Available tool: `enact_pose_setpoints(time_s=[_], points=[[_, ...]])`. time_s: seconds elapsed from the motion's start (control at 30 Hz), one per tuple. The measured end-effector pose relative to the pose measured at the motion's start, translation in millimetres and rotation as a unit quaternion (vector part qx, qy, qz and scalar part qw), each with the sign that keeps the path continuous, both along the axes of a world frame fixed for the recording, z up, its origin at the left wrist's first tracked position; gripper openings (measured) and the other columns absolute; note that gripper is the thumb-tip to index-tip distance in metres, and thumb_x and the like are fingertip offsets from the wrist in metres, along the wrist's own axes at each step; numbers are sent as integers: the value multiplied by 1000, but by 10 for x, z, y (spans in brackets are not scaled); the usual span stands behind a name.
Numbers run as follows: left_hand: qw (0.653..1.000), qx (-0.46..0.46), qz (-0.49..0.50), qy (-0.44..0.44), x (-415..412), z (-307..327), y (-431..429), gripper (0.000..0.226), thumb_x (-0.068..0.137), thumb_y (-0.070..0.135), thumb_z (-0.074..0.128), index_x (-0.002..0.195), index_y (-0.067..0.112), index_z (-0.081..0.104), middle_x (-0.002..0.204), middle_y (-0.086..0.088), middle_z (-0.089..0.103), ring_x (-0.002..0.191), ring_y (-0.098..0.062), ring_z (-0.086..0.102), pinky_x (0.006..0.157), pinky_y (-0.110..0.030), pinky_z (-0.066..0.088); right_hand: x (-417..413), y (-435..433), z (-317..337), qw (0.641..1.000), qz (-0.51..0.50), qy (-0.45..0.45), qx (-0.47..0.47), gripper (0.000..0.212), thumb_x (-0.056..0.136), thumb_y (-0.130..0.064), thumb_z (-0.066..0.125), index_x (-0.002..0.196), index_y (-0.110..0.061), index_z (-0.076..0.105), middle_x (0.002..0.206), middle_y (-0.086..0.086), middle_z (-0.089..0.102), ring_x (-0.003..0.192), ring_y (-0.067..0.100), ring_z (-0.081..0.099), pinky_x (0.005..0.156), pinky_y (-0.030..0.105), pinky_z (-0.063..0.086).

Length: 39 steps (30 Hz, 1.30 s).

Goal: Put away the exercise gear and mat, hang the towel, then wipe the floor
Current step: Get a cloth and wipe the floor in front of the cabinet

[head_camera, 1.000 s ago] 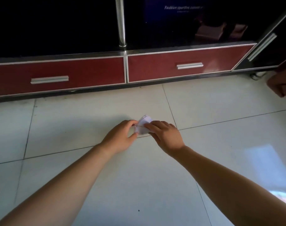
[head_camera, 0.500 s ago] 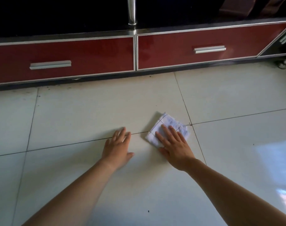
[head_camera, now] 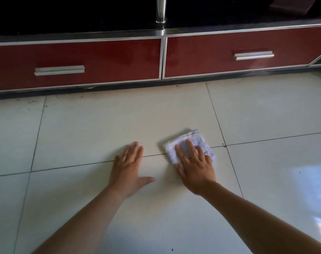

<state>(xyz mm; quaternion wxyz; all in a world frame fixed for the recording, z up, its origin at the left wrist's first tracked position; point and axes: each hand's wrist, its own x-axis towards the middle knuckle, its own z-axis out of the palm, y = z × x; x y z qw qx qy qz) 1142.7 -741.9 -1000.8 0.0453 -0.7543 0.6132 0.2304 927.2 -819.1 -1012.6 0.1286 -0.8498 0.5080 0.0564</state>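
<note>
Right hand [head_camera: 196, 170] flat on cloth [head_camera: 197, 139], left hand [head_camera: 127, 167] beside

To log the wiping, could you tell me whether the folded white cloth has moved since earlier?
Yes: the folded white cloth, under the right hand, has slid slightly left, away from the dark grout crossing it nearly touched.

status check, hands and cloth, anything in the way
Right hand flat on folded white cloth, pressing it to the tile floor. Left hand flat on bare tile, holding nothing. Red drawer unit ahead, apart from cloth.
</note>
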Motion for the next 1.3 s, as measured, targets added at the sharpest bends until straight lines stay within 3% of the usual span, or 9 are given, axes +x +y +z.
enact_pose_setpoints(time_s=[0.07, 0.17, 0.47, 0.6, 0.67, 0.77, 0.93, 1.07, 1.3], points=[[1000, -7, -18, 17, 45, 2, -117, 110, 55, 82, 11, 149, 26, 3, 157, 6, -12, 145, -18, -6, 114, -46, 9, 13, -153, -25, 999, -44, -2, -3, 62, 89, -51, 25, 145, -27, 31, 154, 9, 22, 140, 35, 23, 111, 49, 20], [999, -11, -32, 26, 63, 13, -351, 105, 56, 78, 6, 149, 27, 3, 156, 8, -14, 144, -18, -10, 114, -47, 7, 58, -159, -69, 999, 31, -22, -17, 65, 91, -42, 29, 145, -6, 24, 154, 12, 17, 142, 25, 9, 113, 39, 0], [999, -11, -24, -21, -121, -101, -567, 97, 65, 72, 10, 149, 24, 0, 157, 3, -13, 144, -25, -8, 113, -52, 8, -128, -139, -172, 999, -7, -34, -19, 63, 93, -41, 26, 147, -10, 20, 155, 7, 15, 144, 14, -6, 113, 34, 0], [997, -63, -46, -14, -50, -55, -506, 79, 75, 60, 31, 139, 15, 40, 150, -7, 33, 133, -34, 38, 97, -56, 38, -19, -45, -155, 997, 55, -60, -2, 64, 93, -43, 26, 148, -14, 12, 156, 2, 9, 144, 12, -8, 115, 32, 0], [997, -72, -24, -13, 45, -59, -401, 74, 76, 58, 34, 134, 14, 48, 144, -8, 43, 125, -34, 48, 91, -56, 43, 75, -81, -137, 995, 69, -74, 19, 65, 91, -46, 20, 149, -18, 6, 157, -3, -1, 144, 11, -10, 117, 33, 0], [996, -80, 39, -30, 184, -93, -213, 80, 76, 63, 39, 140, 14, 38, 151, -6, 31, 135, -32, 35, 100, -58, 34, 316, -223, -99, 995, 49, -84, 28, 68, 88, -50, 12, 149, -21, 5, 154, -4, -14, 143, 14, -16, 114, 31, -4], [983, 15, 181, -38, 485, -53, -37, 119, 65, 82, 46, 148, 16, -8, 156, -2, -17, 144, -28, -10, 113, -52, 6, 696, -199, -106, 998, 36, -45, 23, 71, 84, -54, 2, 149, -26, -3, 151, -1, -24, 138, 16, -29, 111, 30, -18], [982, 16, 190, 1, 600, -55, 25, 129, 56, 85, 51, 148, 22, -12, 155, 1, -22, 143, -29, -16, 114, -52, 5, 771, -196, -132, 1000, 3, -22, 22, 67, 82, -57, 2, 143, -36, -14, 155, 1, -22, 140, 23, -27, 110, 36, -21], [982, -3, 189, -13, 636, -75, 45, 128, 55, 85, 51, 148, 21, -9, 156, 0, -19, 143, -28, -13, 113, -52, 9, 1526, -474, -68, 997, 45, -19, 54, 58, 97, -48, 18, 148, -33, -5, 156, -2, -19, 142, 26, -21, 114, 42, -11]])
